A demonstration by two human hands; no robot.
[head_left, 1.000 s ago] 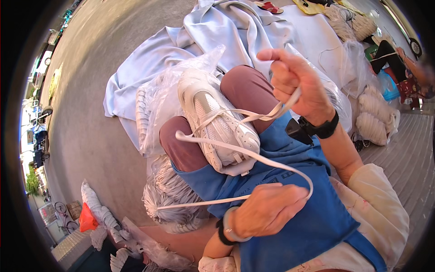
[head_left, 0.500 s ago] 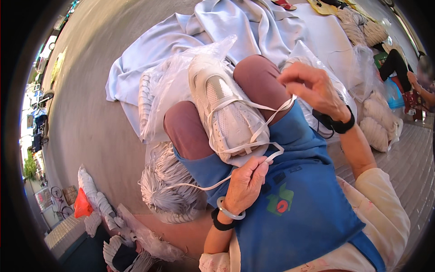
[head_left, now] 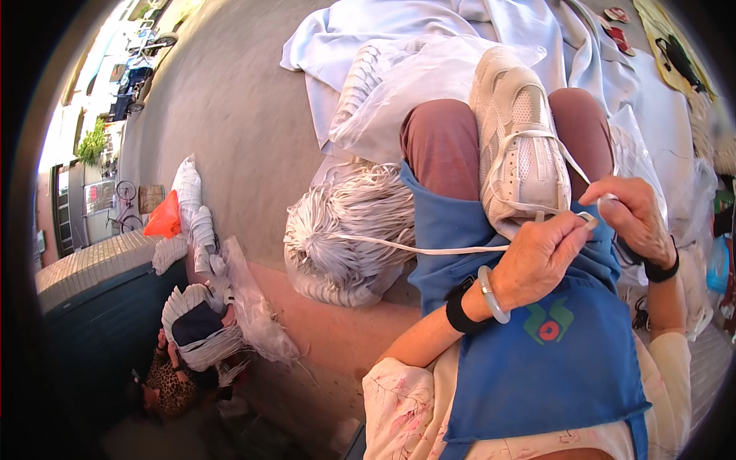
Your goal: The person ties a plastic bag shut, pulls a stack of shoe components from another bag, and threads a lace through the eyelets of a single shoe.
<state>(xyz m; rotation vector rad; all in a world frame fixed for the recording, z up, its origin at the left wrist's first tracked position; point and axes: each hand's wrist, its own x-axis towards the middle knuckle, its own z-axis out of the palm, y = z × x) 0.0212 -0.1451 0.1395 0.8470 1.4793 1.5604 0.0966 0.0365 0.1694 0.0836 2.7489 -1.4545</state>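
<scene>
A white sneaker (head_left: 521,153) lies on the lap between the knees. The left hand (head_left: 540,257) and right hand (head_left: 632,215) fingers both pinch its white shoelace (head_left: 429,248) beside the heel.

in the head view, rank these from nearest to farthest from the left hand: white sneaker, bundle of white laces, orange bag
1. white sneaker: on the lap, just above the left hand.
2. bundle of white laces: to the person's left, beside the knee.
3. orange bag: far left, on the ground by the wall.
</scene>
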